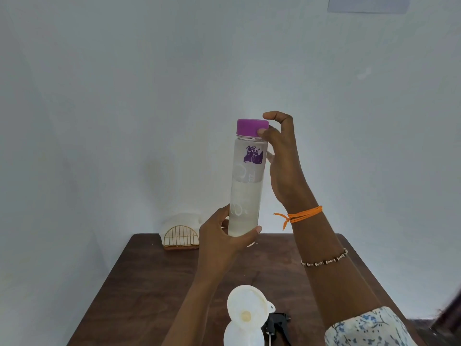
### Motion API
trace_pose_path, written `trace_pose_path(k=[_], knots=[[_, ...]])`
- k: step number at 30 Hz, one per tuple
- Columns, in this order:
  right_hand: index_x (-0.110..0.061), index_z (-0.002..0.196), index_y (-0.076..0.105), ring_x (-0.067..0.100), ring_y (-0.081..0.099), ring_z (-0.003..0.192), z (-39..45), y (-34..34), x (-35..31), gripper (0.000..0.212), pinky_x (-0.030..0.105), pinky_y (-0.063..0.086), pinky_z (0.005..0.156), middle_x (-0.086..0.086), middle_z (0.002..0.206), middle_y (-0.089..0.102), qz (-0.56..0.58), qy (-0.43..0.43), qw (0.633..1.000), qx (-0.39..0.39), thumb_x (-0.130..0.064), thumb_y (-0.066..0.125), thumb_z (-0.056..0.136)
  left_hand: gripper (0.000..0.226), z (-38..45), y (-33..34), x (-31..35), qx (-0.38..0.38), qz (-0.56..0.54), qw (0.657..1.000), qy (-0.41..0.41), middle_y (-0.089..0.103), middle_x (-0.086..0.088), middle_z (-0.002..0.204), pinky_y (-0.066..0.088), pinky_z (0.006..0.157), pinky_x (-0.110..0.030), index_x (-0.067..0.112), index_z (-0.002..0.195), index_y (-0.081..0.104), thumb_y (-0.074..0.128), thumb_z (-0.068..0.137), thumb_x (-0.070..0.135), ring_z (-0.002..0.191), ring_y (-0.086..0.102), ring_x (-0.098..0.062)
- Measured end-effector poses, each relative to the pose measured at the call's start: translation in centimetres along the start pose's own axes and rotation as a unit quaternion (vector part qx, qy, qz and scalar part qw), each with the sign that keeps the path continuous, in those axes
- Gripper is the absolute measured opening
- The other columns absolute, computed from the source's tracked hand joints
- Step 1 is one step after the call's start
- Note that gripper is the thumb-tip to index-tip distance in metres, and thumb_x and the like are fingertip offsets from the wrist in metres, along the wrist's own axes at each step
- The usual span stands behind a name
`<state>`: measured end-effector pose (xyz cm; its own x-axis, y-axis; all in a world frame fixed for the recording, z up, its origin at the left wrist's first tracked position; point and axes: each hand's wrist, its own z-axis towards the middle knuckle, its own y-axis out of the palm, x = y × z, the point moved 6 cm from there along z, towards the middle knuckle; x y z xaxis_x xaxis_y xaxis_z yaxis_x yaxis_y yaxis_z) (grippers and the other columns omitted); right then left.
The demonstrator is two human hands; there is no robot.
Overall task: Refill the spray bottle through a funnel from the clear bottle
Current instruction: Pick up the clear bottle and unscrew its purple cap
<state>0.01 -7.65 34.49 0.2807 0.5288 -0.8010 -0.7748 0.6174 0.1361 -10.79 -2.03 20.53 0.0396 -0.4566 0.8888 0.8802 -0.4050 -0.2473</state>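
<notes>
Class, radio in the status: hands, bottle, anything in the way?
Left hand grips clear bottle low. Right hand at purple cap, cap on. Funnel seated in spray bottle. Nothing in the way.

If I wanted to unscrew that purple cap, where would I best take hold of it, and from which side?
Take the purple cap round its side wall, coming from above or from the right, as the right hand does. It is a short, round drum atop the upright clear bottle, so fingers can wrap round it. The left hand steadies the bottle's base.
</notes>
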Motion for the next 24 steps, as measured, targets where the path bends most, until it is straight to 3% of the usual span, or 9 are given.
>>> trace_pose_path(k=[4,7,10,13,15,17,19,21,24], knots=[[-0.023,0.115,0.036,0.015,0.056,0.104,0.4,0.3,-0.3,0.051,0.015,0.052,0.072,0.001,0.113,0.051,-0.067,-0.016,0.997,0.039,-0.04,0.062,0.074,0.055,0.3,-0.1,-0.3,0.001,0.003,1.0,-0.006,0.057,0.017,0.105,0.046,0.064,-0.005,0.037,0.108,0.052,0.083,0.063,0.038,0.082,0.056,0.001],[-0.026,0.117,0.034,0.021,0.052,0.108,0.5,0.2,-0.1,0.058,0.028,0.054,0.082,0.003,0.115,0.049,-0.119,-0.026,0.991,0.06,-0.032,0.075,0.075,0.054,0.5,-0.1,-0.5,0.002,0.009,1.0,-0.008,0.054,0.019,0.104,0.043,0.059,0.0,0.037,0.107,0.05,0.082,0.063,0.039,0.08,0.055,0.003],[-0.022,0.118,0.034,0.014,0.056,0.101,0.8,0.1,0.0,0.049,0.018,0.051,0.075,0.001,0.105,0.055,-0.109,-0.017,0.993,0.039,-0.02,0.067,0.083,0.056,0.6,0.0,-0.8,0.004,0.003,1.0,-0.013,0.06,0.013,0.109,0.047,0.067,-0.006,0.033,0.111,0.054,0.082,0.063,0.038,0.084,0.058,-0.004],[-0.015,0.119,0.036,-0.009,0.059,0.078,0.8,0.2,0.2,0.029,0.001,0.044,0.06,-0.009,0.09,0.055,-0.056,-0.002,0.998,0.007,-0.007,0.047,0.093,0.059,0.8,-0.1,-1.2,0.007,-0.002,1.0,-0.017,0.063,0.008,0.114,0.049,0.071,-0.011,0.03,0.115,0.057,0.083,0.063,0.038,0.091,0.06,-0.009],[-0.014,0.119,0.036,-0.017,0.057,0.071,0.9,0.2,0.2,0.026,-0.002,0.041,0.055,-0.012,0.093,0.056,-0.036,0.001,0.999,0.001,-0.008,0.043,0.095,0.059,0.9,-0.1,-1.3,0.01,-0.005,1.0,-0.019,0.063,0.008,0.115,0.05,0.073,-0.014,0.029,0.115,0.057,0.083,0.063,0.038,0.092,0.059,-0.009],[-0.017,0.12,0.035,-0.009,0.059,0.084,1.0,0.6,0.2,0.037,0.001,0.044,0.06,-0.003,0.105,0.057,-0.044,0.0,0.999,0.006,-0.024,0.053,0.089,0.058,1.0,-0.1,-1.3,0.012,-0.005,1.0,-0.022,0.061,0.009,0.115,0.049,0.074,-0.015,0.031,0.114,0.056,0.082,0.063,0.038,0.092,0.058,-0.009],[-0.025,0.118,0.033,0.01,0.056,0.102,1.1,0.9,0.4,0.052,0.013,0.05,0.073,0.001,0.114,0.051,-0.085,-0.008,0.996,0.026,-0.039,0.061,0.077,0.06,1.0,-0.1,-1.4,0.012,-0.005,1.0,-0.025,0.061,0.008,0.116,0.051,0.076,-0.019,0.03,0.116,0.056,0.082,0.063,0.039,0.094,0.058,-0.01],[-0.029,0.118,0.03,0.02,0.052,0.109,1.1,1.0,0.6,0.062,0.022,0.053,0.079,0.003,0.116,0.048,-0.119,-0.02,0.992,0.042,-0.038,0.073,0.074,0.061,1.1,-0.1,-1.4,0.012,-0.005,1.0,-0.024,0.062,0.007,0.116,0.052,0.076,-0.019,0.029,0.117,0.056,0.082,0.063,0.04,0.092,0.059,-0.011],[-0.028,0.118,0.029,0.019,0.054,0.106,1.2,0.7,0.7,0.059,0.02,0.052,0.077,0.003,0.111,0.051,-0.133,-0.024,0.99,0.049,-0.026,0.072,0.078,0.059,1.2,0.0,-1.4,0.01,-0.003,1.0,-0.024,0.061,0.009,0.114,0.048,0.072,-0.012,0.031,0.115,0.055,0.082,0.063,0.04,0.088,0.058,-0.007]])
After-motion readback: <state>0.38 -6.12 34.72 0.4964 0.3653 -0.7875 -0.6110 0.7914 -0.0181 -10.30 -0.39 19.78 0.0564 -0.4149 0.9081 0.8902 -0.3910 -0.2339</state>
